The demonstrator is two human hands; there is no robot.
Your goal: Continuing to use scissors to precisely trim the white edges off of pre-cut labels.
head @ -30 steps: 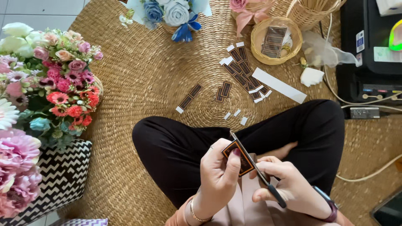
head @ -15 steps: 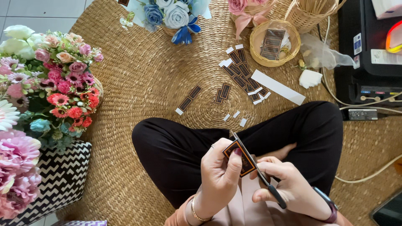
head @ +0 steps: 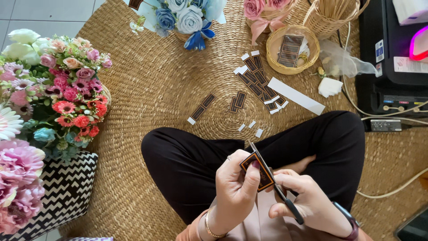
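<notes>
Closest in, the left hand (head: 236, 187) pinches a small dark label (head: 257, 169) between thumb and fingers above the lap, while the right hand (head: 307, 203) grips scissors (head: 273, 183), blades closing along the label's edge. The thumb sits near the blade; a slip could nick it or cut crooked. Farther out, cut labels (head: 256, 82) lie scattered on the woven mat (head: 156, 89).

person sits cross-legged on a round woven mat (head: 147, 89), hands over the lap: left hand (head: 234, 187) pinching a small label (head: 257, 166), right hand (head: 307, 201) just right of it on the scissors (head: 274, 185). ahead of the knees, cut labels (head: 256, 80) lie scattered on the mat, a small basket (head: 292, 49) with more labels behind them. flower arrangement (head: 58, 93) sits far left, printer (head: 397, 58) far right.
</notes>
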